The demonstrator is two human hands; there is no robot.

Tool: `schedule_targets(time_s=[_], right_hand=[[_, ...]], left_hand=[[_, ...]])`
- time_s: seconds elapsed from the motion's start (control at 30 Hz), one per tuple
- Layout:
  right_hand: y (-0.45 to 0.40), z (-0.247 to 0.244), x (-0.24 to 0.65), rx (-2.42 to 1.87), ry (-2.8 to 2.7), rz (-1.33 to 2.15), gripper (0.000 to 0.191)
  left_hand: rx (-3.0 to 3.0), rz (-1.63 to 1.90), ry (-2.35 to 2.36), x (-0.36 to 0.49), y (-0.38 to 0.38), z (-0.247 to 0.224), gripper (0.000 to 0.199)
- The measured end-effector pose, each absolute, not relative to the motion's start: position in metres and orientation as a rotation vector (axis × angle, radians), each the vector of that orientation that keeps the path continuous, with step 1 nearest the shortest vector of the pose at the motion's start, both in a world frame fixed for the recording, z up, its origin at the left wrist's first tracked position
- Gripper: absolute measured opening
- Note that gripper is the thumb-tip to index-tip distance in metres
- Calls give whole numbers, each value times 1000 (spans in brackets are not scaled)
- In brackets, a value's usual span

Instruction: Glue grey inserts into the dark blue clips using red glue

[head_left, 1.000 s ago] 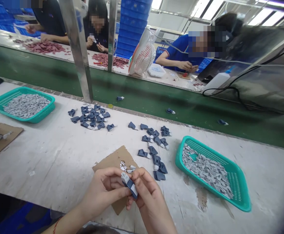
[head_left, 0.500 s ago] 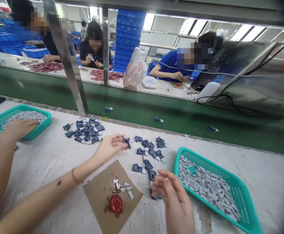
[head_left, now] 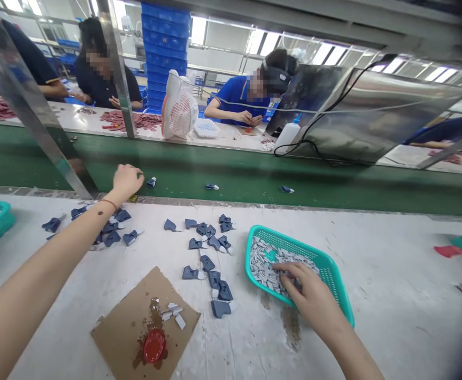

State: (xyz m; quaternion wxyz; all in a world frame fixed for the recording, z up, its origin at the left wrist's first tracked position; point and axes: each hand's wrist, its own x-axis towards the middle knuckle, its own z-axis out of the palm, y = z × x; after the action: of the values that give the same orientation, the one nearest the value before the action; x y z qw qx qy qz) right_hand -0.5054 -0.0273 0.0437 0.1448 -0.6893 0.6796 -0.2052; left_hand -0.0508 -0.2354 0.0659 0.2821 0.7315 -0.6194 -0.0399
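While gray pieces (head_left: 264, 266) lie beneath the half-curled right hand (head_left: 309, 292), its hold is unclear.

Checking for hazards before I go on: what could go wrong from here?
1. The left hand, over the green strip, is close beside a dark blue part and could knock it askew.
2. The left forearm hides some of the clustered dark blue parts in this view, and might brush them out of place.
3. The red dish sits on cardboard amid wet-looking stains; loose gray pieces nearby could get soiled.
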Motion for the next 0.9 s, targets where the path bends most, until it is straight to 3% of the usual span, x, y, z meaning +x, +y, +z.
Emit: schedule_targets(time_s=[0.13, 0.4, 0.67, 0.9], right_hand=[[-27, 55, -493, -2028, 1834, -492, 36], [-35, 62, -478, -1999, 1897, -367, 29], [-36, 60, -479, -2028, 1892, -300, 26], [-34, 66, -490, -2030, 1694, -203, 32]], left_hand=[[2144, -25, -1610, -18, -229, 65, 39], [2173, -60, -1574, -5, -224, 62, 26], [1861, -272, -1620, -74, -248, 68, 23], [1613, -236, -1908, -147, -273, 54, 20]])
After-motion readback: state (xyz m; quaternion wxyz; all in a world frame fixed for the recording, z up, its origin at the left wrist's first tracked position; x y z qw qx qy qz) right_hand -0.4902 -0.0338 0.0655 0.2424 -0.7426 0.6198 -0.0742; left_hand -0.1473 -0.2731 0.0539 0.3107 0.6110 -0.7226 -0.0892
